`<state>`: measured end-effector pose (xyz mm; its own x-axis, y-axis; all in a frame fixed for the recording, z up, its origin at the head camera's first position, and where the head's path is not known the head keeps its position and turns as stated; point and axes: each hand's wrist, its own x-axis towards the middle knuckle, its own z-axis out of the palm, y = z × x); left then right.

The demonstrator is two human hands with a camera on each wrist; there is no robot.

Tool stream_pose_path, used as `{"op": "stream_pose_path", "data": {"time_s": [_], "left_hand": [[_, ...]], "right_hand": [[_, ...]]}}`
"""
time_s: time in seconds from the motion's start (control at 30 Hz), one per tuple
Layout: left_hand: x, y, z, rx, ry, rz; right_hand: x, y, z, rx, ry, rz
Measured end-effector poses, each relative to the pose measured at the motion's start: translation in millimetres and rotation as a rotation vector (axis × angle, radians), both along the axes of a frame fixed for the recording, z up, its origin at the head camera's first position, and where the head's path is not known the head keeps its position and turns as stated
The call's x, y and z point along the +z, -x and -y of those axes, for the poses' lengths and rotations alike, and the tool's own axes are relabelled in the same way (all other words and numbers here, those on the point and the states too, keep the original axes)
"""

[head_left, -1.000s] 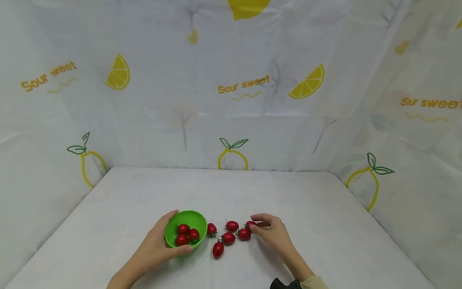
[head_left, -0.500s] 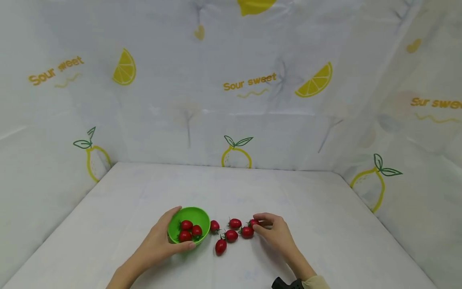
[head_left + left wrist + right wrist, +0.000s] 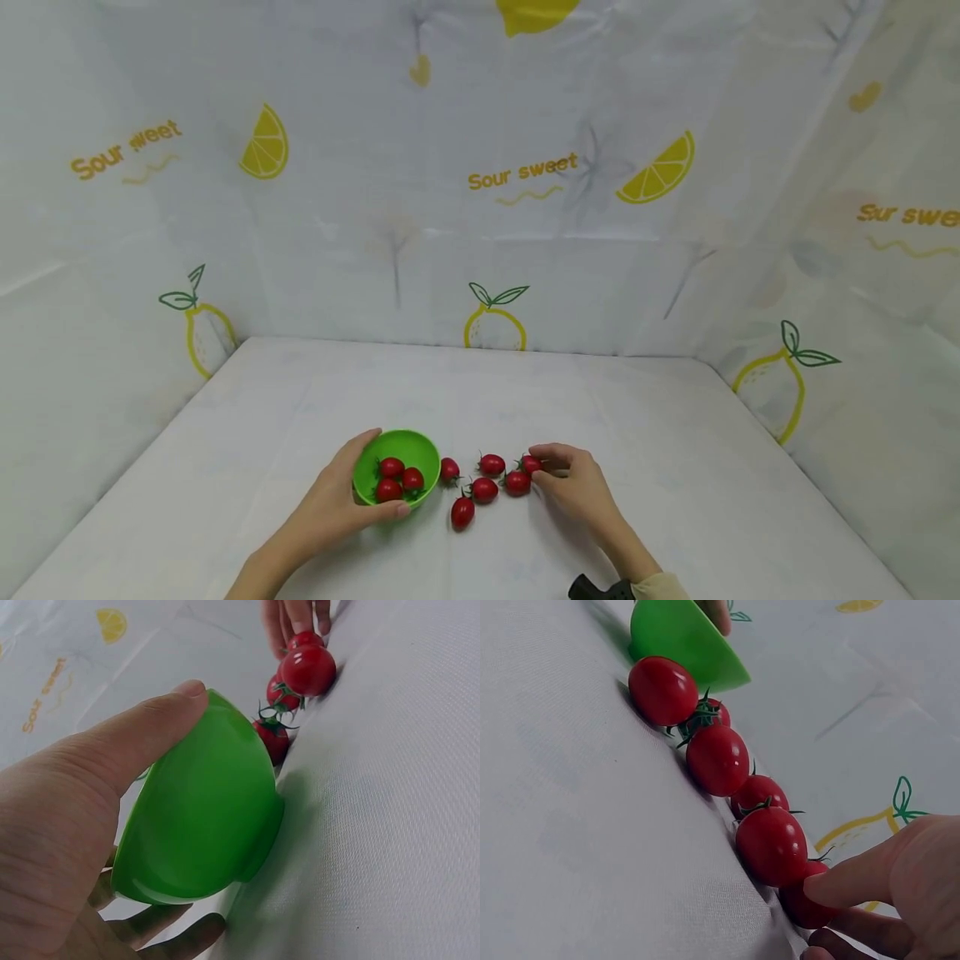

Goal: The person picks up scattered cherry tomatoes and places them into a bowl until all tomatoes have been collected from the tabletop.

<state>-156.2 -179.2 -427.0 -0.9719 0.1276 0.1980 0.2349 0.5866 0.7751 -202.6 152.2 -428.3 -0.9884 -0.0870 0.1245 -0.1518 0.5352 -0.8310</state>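
Fingers of the right hand (image 3: 579, 490) pinch a red tomato (image 3: 528, 463) down at the white desk (image 3: 450, 387); those of the left hand (image 3: 334, 500) grip the green bowl (image 3: 202, 814), which holds three tomatoes (image 3: 391, 467). Five loose tomatoes (image 3: 484, 490) lie between the bowl and the right hand.

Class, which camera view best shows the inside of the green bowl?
The head view: it looks down into the green bowl, showing three red tomatoes. The left wrist view shows only its outside, close up; the right wrist view, part of its outside, cut off at the top.
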Motion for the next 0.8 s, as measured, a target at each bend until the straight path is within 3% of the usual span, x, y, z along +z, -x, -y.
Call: {"op": "stream_pose_path", "data": {"time_s": [0.8], "left_hand": [[0.4, 0.3, -1.3, 0.009, 0.015, 0.005]], "right_hand": [[-1.1, 1.9, 1.4, -0.003, -0.041, -0.011]]}}
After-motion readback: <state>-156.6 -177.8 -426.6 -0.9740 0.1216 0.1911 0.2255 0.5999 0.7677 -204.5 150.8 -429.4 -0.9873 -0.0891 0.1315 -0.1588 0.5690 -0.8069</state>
